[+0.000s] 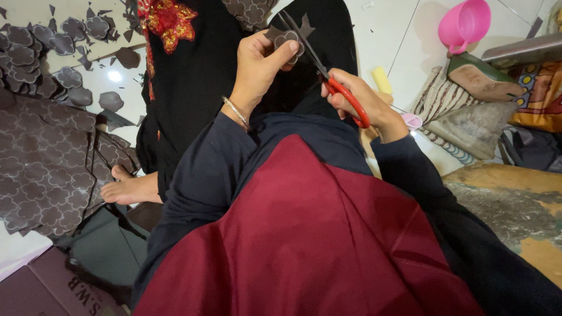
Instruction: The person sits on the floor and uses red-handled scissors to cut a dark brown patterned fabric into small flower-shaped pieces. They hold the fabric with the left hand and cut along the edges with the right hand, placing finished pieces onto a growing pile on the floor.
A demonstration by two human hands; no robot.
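Over the tiled floor (404, 35), scissors (319, 64) point up-left, long axis diagonal.

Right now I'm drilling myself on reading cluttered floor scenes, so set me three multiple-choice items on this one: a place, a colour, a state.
1. Where does the pink cup sit?
A. top right, on the white floor
B. bottom left
C. on the dark red cloth

2. What colour are the scissors' handles?
A. blue
B. red
C. green

3. What is the left hand doing?
A. lying flat on the floor
B. gripping the cup
C. pinching a flower-shaped brown cutout at the scissor blades

Key:
1 A: the cup lies at the upper right, on the pale tiles.
2 B: the loops around the right hand's fingers are red.
3 C: thumb and fingers clamp the cutout while the open blades meet its edge.
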